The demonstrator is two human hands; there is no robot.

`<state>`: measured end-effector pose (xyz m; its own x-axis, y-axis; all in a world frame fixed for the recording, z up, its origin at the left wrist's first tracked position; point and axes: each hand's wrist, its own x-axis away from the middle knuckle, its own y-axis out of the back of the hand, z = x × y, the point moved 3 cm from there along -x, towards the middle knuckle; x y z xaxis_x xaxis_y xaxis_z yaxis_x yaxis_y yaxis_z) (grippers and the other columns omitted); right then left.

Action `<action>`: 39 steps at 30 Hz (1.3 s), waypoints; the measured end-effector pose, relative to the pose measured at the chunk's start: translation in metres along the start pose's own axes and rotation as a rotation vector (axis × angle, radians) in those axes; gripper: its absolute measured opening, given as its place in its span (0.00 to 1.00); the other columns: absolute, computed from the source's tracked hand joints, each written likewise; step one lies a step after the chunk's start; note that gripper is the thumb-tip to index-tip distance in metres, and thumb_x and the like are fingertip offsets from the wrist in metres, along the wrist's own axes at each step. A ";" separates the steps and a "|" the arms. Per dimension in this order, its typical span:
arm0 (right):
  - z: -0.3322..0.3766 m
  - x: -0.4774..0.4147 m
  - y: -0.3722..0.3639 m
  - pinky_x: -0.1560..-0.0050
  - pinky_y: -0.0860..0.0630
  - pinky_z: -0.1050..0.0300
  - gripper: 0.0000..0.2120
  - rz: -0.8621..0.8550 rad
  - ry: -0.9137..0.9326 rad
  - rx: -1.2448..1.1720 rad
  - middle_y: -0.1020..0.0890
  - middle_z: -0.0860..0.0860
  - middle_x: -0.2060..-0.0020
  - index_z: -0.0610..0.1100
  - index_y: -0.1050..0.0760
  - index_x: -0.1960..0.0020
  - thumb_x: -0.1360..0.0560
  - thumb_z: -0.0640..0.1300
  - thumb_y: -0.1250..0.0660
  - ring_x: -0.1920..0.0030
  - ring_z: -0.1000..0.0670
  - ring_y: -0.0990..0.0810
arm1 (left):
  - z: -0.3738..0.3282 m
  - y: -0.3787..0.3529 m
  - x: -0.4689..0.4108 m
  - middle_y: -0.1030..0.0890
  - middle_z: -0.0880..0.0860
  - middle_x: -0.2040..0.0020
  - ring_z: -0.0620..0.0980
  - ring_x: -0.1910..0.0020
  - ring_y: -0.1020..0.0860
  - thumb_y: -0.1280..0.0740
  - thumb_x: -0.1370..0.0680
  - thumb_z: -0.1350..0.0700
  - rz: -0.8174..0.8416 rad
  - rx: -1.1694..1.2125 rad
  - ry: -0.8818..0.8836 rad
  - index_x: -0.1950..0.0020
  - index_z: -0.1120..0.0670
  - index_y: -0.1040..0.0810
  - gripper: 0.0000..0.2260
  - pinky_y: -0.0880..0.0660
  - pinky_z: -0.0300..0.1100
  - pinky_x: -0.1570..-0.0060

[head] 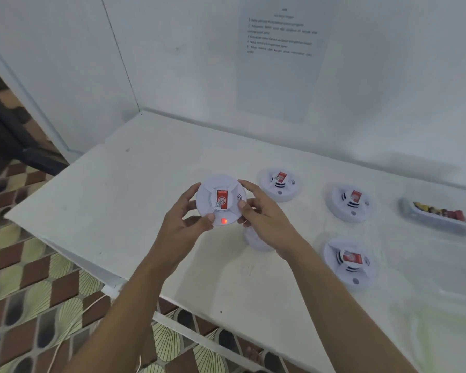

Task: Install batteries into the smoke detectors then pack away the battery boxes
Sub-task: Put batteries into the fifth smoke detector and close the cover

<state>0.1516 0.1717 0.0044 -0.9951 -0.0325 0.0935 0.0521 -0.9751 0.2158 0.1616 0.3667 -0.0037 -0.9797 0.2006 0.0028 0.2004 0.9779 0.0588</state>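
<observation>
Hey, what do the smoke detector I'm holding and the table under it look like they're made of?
Smoke detector: probably moulded plastic, smooth matt white, judging by its crisp ribs. Table: looks like white-painted board, dull with scuffs and specks; its core is not visible.

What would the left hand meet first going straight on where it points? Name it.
The smoke detector that the left hand grips; beyond it, probably the right hand, depth unclear.
</observation>
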 end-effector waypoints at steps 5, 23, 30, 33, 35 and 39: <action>-0.001 -0.023 0.014 0.52 0.30 0.65 0.20 -0.002 -0.011 0.054 0.19 0.55 0.49 0.59 0.34 0.25 0.15 0.49 0.39 0.54 0.62 0.21 | 0.004 -0.008 -0.024 0.19 0.46 0.39 0.51 0.47 0.18 0.26 0.24 0.56 -0.048 -0.061 0.005 0.26 0.42 0.31 0.29 0.21 0.52 0.42; -0.023 -0.082 0.022 0.38 0.23 0.50 0.16 0.049 -0.147 0.294 0.21 0.52 0.38 0.51 0.30 0.30 0.16 0.50 0.39 0.42 0.50 0.20 | 0.023 -0.018 -0.072 0.20 0.42 0.43 0.40 0.61 0.18 0.22 0.30 0.47 -0.227 -0.425 0.062 0.34 0.45 0.24 0.26 0.22 0.35 0.58; -0.018 -0.096 0.016 0.38 0.30 0.53 0.17 0.106 -0.172 0.481 0.27 0.45 0.34 0.44 0.31 0.28 0.16 0.46 0.41 0.36 0.45 0.26 | 0.028 -0.021 -0.077 0.19 0.41 0.49 0.38 0.56 0.23 0.26 0.26 0.48 -0.232 -0.560 0.072 0.37 0.47 0.21 0.18 0.32 0.28 0.58; -0.018 -0.098 0.012 0.39 0.29 0.52 0.16 0.119 -0.178 0.533 0.28 0.43 0.35 0.41 0.29 0.30 0.17 0.43 0.42 0.38 0.43 0.26 | 0.032 -0.018 -0.077 0.18 0.42 0.56 0.43 0.57 0.21 0.27 0.25 0.47 -0.220 -0.600 0.090 0.44 0.46 0.19 0.11 0.31 0.29 0.60; -0.017 -0.097 0.011 0.43 0.29 0.52 0.16 0.115 -0.188 0.529 0.25 0.42 0.36 0.39 0.28 0.32 0.18 0.42 0.42 0.39 0.43 0.25 | 0.035 -0.017 -0.076 0.18 0.47 0.60 0.48 0.59 0.21 0.29 0.25 0.44 -0.227 -0.615 0.092 0.49 0.49 0.19 0.11 0.30 0.34 0.62; -0.008 -0.088 0.013 0.41 0.29 0.53 0.20 0.132 -0.208 0.522 0.24 0.43 0.33 0.40 0.32 0.27 0.18 0.42 0.40 0.35 0.44 0.25 | 0.028 -0.019 -0.069 0.20 0.49 0.64 0.48 0.63 0.23 0.29 0.24 0.46 -0.265 -0.618 0.089 0.56 0.50 0.24 0.09 0.33 0.32 0.64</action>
<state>0.2393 0.1601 -0.0092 -0.9426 -0.0511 0.3299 0.2616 -0.7268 0.6351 0.2258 0.3357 -0.0326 -0.9973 -0.0726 -0.0097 -0.0625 0.7752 0.6286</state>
